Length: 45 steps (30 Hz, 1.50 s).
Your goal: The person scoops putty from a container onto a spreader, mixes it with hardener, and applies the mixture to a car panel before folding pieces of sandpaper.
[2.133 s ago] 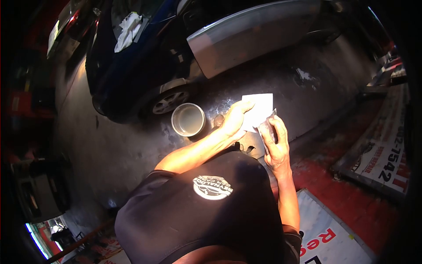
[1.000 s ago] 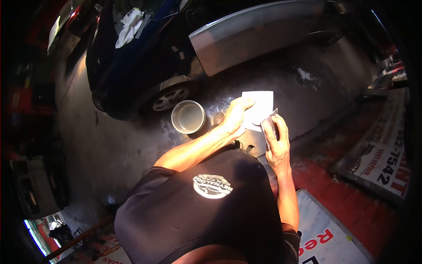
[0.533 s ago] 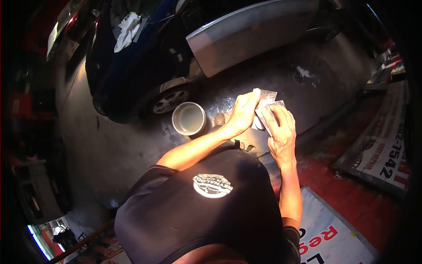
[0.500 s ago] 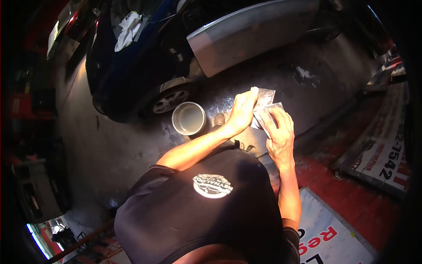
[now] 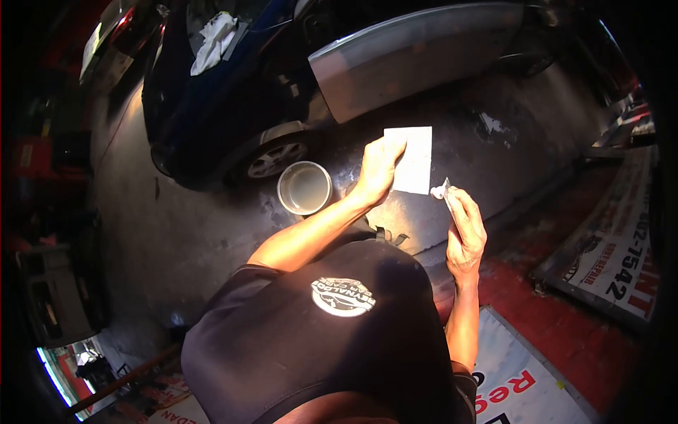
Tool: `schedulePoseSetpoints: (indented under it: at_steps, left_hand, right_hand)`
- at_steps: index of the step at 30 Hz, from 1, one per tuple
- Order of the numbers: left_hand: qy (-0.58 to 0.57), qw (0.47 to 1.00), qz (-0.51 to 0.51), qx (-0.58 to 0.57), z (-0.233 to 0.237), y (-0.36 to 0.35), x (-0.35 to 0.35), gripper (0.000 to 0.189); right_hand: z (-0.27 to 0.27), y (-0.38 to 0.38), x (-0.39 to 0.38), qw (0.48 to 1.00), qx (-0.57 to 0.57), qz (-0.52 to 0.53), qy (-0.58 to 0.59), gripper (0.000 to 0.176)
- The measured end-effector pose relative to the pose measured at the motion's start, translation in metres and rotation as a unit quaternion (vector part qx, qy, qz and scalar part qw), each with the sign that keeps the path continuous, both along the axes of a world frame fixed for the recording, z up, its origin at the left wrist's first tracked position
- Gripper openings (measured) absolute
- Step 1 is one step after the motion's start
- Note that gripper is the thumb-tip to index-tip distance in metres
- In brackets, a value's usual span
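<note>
My left hand [image 5: 378,169] grips a flat rectangular plate [image 5: 417,164] by its left side, and the plate's face is bright white under the light. To the right of it, my right hand [image 5: 466,230] pinches a thin flat putty spreader [image 5: 448,189], seen nearly edge-on. A lump of whitish paste [image 5: 438,191] clings to the spreader's tip. The spreader is apart from the plate, just off its lower right corner. My fingers hide part of both tools.
A round bucket [image 5: 280,189] with cloudy liquid stands left of my left forearm. Beyond it is a dark car [image 5: 205,127] with a white cloth [image 5: 214,44] on it. A grey panel [image 5: 395,67] is at the car's side. Printed banners [image 5: 614,247] lie at the right.
My hands have separated: the left moved slightly up and left with the plate, now facing the light. The right moved down and right with the spreader, which now shows paste at its tip.
</note>
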<state>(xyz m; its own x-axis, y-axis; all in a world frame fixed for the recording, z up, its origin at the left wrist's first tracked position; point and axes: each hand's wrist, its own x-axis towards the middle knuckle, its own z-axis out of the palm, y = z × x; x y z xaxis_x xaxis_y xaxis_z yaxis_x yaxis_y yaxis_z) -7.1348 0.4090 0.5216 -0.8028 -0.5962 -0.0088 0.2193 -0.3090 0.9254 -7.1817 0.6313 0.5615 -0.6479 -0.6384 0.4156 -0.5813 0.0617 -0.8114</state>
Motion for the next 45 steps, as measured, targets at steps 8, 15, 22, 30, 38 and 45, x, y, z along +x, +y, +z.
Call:
schedulePoseSetpoints:
  at_steps: [8, 15, 22, 30, 38, 45]
  left_hand:
    - [-0.016, 0.944, -0.115, 0.309, -0.002, 0.016, 0.015, 0.028]
    - [-0.044, 0.993, -0.102, -0.044, 0.027, 0.010, 0.008, 0.037]
    - [-0.075, 0.981, 0.004, -0.176, 0.009, 0.017, -0.004, 0.053]
    - [-0.075, 0.974, 0.083, -0.199, 0.027, -0.014, -0.004, 0.052]
    - [-0.005, 0.940, -0.091, 0.329, 0.009, 0.022, 0.003, 0.027]
    - [0.061, 0.974, -0.073, 0.204, 0.028, 0.004, 0.004, 0.031]
  right_hand:
    - [-0.025, 0.003, 0.003, 0.980, 0.173, -0.030, 0.096, 0.055]
    - [-0.016, -0.004, -0.017, 0.983, 0.120, -0.107, 0.088, 0.067]
    - [-0.011, -0.027, 0.005, 0.963, 0.173, -0.015, 0.208, 0.065]
    - [-0.044, -0.003, 0.000, 0.991, 0.135, -0.009, 0.002, 0.058]
    - [-0.014, -0.019, 0.006, 0.976, 0.077, -0.003, 0.206, 0.061]
    - [-0.062, 0.012, -0.007, 0.981, 0.191, -0.033, 0.032, 0.062]
